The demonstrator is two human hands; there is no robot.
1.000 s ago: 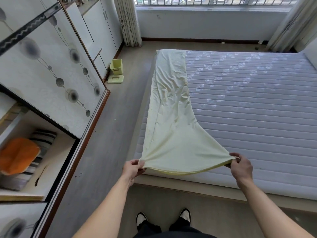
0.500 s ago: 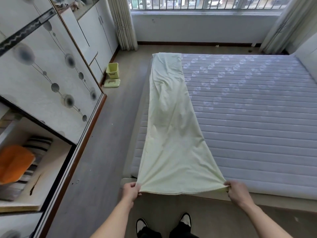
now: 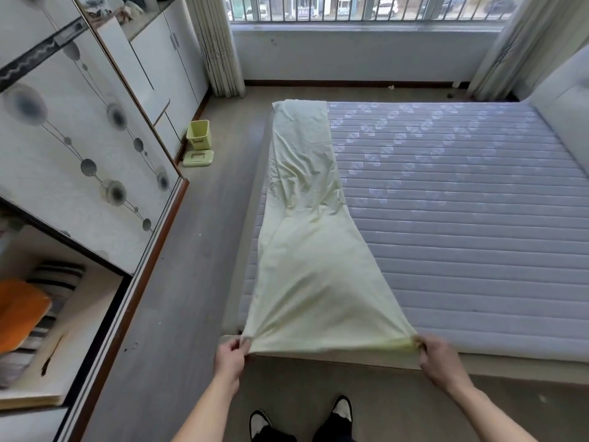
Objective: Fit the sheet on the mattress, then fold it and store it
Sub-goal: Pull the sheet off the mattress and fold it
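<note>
A pale yellow sheet (image 3: 306, 250), folded into a long strip, lies along the left side of the grey quilted mattress (image 3: 462, 202). It runs from the far edge to the near edge and widens toward me. My left hand (image 3: 230, 358) pinches its near left corner at the foot of the bed. My right hand (image 3: 438, 358) pinches the near right corner. The near edge is stretched taut between both hands, low over the mattress edge.
A wardrobe (image 3: 79, 148) with patterned sliding doors lines the left wall; its open part holds an orange cushion (image 3: 19, 311) and striped bedding. A yellow-green bin (image 3: 199, 135) and its lid (image 3: 198, 157) sit on the floor beside it. My feet (image 3: 302, 419) stand at the bed's foot.
Both hands have drawn the near end of the sheet toward me and down, from raised over the mattress to its near edge. The strip now lies flatter and straighter.
</note>
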